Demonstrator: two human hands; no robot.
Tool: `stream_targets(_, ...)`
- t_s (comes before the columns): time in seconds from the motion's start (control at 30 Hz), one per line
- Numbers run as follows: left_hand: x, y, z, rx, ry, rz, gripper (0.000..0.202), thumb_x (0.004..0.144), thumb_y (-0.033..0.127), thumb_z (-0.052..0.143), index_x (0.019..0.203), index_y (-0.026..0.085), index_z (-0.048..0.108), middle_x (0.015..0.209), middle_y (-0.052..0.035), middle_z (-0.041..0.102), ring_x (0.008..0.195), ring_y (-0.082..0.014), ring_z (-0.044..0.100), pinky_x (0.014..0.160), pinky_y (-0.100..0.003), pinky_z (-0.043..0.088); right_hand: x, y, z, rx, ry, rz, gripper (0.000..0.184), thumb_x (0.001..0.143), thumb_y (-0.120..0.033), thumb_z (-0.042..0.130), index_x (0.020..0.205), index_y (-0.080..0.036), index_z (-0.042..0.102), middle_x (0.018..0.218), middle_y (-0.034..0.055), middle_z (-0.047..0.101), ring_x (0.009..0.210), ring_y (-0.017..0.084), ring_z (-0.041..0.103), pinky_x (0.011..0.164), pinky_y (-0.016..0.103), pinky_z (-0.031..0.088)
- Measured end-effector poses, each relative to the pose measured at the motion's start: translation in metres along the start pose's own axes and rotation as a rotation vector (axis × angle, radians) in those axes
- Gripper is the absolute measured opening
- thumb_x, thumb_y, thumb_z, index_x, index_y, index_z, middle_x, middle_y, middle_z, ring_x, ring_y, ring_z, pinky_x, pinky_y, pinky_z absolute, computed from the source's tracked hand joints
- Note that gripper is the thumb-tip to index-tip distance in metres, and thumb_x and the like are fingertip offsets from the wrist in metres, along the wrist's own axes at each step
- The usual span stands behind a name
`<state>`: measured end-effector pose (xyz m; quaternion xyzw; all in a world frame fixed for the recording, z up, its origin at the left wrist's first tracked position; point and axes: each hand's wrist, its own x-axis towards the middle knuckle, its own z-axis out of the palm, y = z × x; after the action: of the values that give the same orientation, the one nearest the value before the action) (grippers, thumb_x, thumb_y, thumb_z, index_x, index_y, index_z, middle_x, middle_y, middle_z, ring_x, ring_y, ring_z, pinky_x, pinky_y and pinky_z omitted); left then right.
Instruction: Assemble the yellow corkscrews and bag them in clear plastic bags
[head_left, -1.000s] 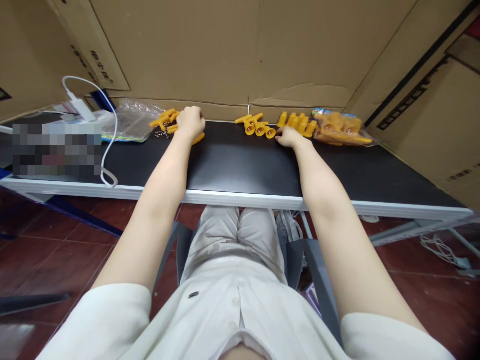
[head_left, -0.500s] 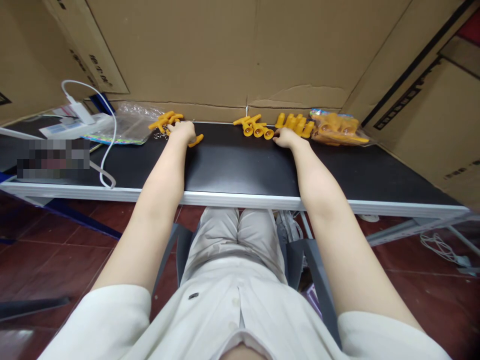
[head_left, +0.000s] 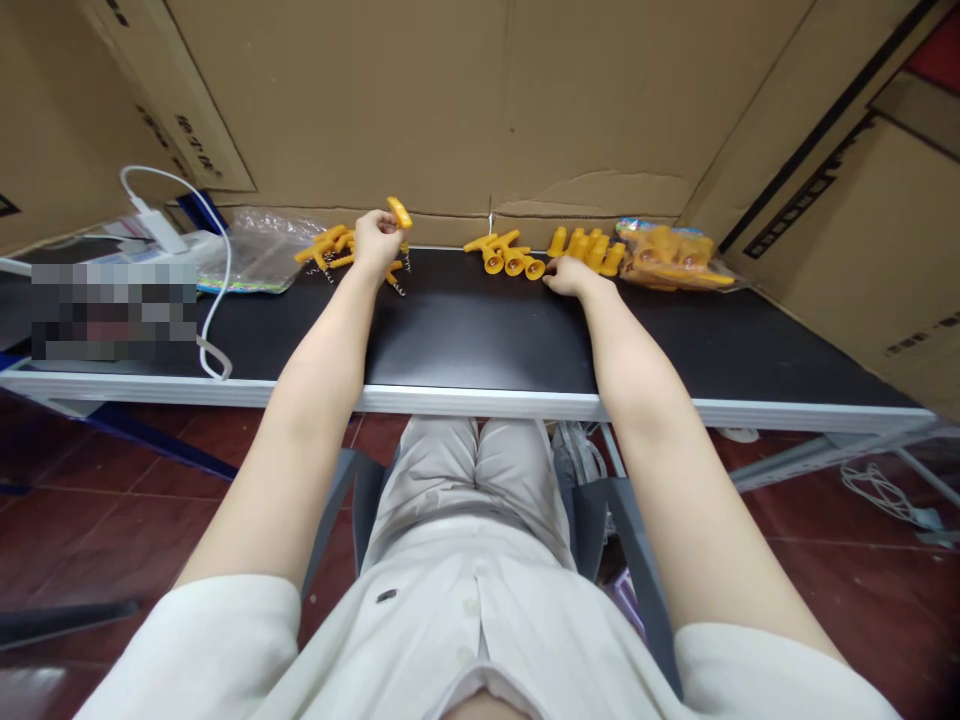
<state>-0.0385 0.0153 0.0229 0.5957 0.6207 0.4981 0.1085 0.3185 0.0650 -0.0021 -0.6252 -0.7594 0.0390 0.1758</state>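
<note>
My left hand [head_left: 373, 240] is closed on a yellow-handled corkscrew [head_left: 400, 212], raised just above the table, its handle standing out past the fingertips. Below and left of that hand lie several more corkscrews [head_left: 322, 245] with yellow handles and metal spirals. My right hand [head_left: 571, 277] rests low at the table, fingers curled, in front of a row of upright yellow sleeves [head_left: 577, 243]; what it grips, if anything, is hidden. Just left of it lie several yellow corkscrews fitted with bell-shaped sleeves [head_left: 514, 262], open ends facing me.
A clear bag of yellow parts [head_left: 675, 258] lies right of the sleeves. At left are a flattened plastic bag [head_left: 266, 255], a white power strip with a plug [head_left: 165, 235], and a white cable [head_left: 227, 260]. Cardboard [head_left: 450, 110] walls the back of the black table [head_left: 480, 340].
My left hand has risen from the corkscrew pile with one corkscrew, its handle now showing above the fingers. My right hand has stayed almost in place.
</note>
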Motion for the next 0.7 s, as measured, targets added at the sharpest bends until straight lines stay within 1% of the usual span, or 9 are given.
stream_targets(0.03, 0.001, 0.002, 0.002, -0.08, 0.028, -0.08, 0.013, 0.088, 0.02, 0.07, 0.101, 0.02, 0.067, 0.104, -0.0069, 0.074, 0.11, -0.0245, 0.073, 0.102, -0.037, 0.058, 0.0, 0.0, 0.0, -0.01, -0.006, 0.0, 0.022, 0.088, -0.011, 0.074, 0.109, -0.016, 0.081, 0.12, 0.018, 0.083, 0.122, 0.035, 0.078, 0.116, 0.048, 0.058)
stream_targets(0.1, -0.001, 0.006, 0.004, -0.217, 0.057, -0.244, 0.012, 0.089, 0.016, 0.07, 0.098, 0.021, 0.063, 0.1, -0.005, 0.073, 0.096, -0.0186, 0.073, 0.093, -0.031, 0.059, -0.002, -0.001, -0.001, -0.026, -0.024, 0.001, 0.023, 0.09, -0.014, 0.073, 0.112, -0.016, 0.081, 0.123, 0.0175, 0.083, 0.123, 0.035, 0.078, 0.116, 0.047, 0.058)
stream_targets(0.2, -0.008, 0.012, 0.006, -0.363, -0.016, -0.36, 0.017, 0.091, 0.015, 0.073, 0.093, 0.024, 0.059, 0.091, -0.0023, 0.071, 0.082, -0.0152, 0.07, 0.086, -0.03, 0.06, -0.005, -0.005, -0.004, -0.028, -0.034, 0.025, 0.025, 0.093, -0.017, 0.073, 0.116, -0.014, 0.081, 0.127, 0.0191, 0.082, 0.125, 0.033, 0.077, 0.118, 0.044, 0.055)
stream_targets(0.3, -0.014, 0.012, 0.01, -0.444, -0.117, -0.43, 0.022, 0.096, 0.018, 0.074, 0.085, 0.025, 0.057, 0.079, -0.0002, 0.067, 0.074, -0.0141, 0.068, 0.089, -0.031, 0.061, -0.008, -0.008, -0.006, -0.018, -0.037, 0.041, 0.026, 0.092, -0.02, 0.075, 0.116, -0.015, 0.081, 0.128, 0.0193, 0.082, 0.127, 0.033, 0.076, 0.119, 0.044, 0.054)
stream_targets(0.4, -0.017, 0.01, 0.013, -0.467, -0.197, -0.48, 0.025, 0.098, 0.02, 0.075, 0.079, 0.024, 0.059, 0.072, 0.0, 0.064, 0.073, -0.0143, 0.067, 0.092, -0.033, 0.061, -0.011, -0.011, -0.008, -0.017, -0.041, 0.049, 0.023, 0.091, -0.017, 0.074, 0.114, -0.015, 0.08, 0.129, 0.0193, 0.081, 0.127, 0.034, 0.076, 0.118, 0.045, 0.055)
stream_targets(0.47, -0.019, 0.009, 0.013, -0.457, -0.245, -0.477, 0.026, 0.093, 0.019, 0.08, 0.076, 0.022, 0.06, 0.069, -0.0007, 0.065, 0.076, -0.016, 0.069, 0.093, -0.035, 0.061, -0.013, -0.014, -0.009, -0.013, -0.041, 0.056, 0.021, 0.093, -0.013, 0.072, 0.112, -0.012, 0.08, 0.129, 0.0213, 0.081, 0.125, 0.033, 0.076, 0.116, 0.042, 0.055)
stream_targets(0.53, -0.022, 0.012, 0.011, -0.432, -0.281, -0.458, 0.025, 0.09, 0.018, 0.083, 0.077, 0.022, 0.062, 0.067, -0.0013, 0.064, 0.078, -0.0177, 0.071, 0.089, -0.035, 0.061, -0.015, -0.016, -0.011, -0.008, -0.04, 0.055, 0.021, 0.095, -0.009, 0.07, 0.113, -0.009, 0.08, 0.13, 0.0237, 0.081, 0.124, 0.031, 0.076, 0.112, 0.039, 0.054)
stream_targets(0.6, -0.026, 0.019, 0.008, -0.38, -0.294, -0.457, 0.02, 0.093, 0.016, 0.079, 0.083, 0.021, 0.064, 0.067, -0.0005, 0.063, 0.074, -0.0166, 0.07, 0.081, -0.031, 0.061, -0.018, -0.019, -0.014, -0.019, -0.05, 0.053, 0.025, 0.098, -0.008, 0.068, 0.12, -0.006, 0.079, 0.132, 0.0252, 0.08, 0.126, 0.031, 0.075, 0.111, 0.037, 0.054)
stream_targets(0.7, -0.035, 0.032, 0.004, -0.211, -0.295, -0.476, 0.008, 0.1, 0.01, 0.069, 0.099, 0.018, 0.067, 0.073, 0.0001, 0.064, 0.071, -0.0132, 0.069, 0.072, -0.023, 0.057, -0.021, -0.022, -0.018, -0.061, -0.103, 0.055, 0.035, 0.101, -0.01, 0.065, 0.133, -0.006, 0.077, 0.141, 0.0239, 0.077, 0.132, 0.033, 0.073, 0.115, 0.037, 0.054)
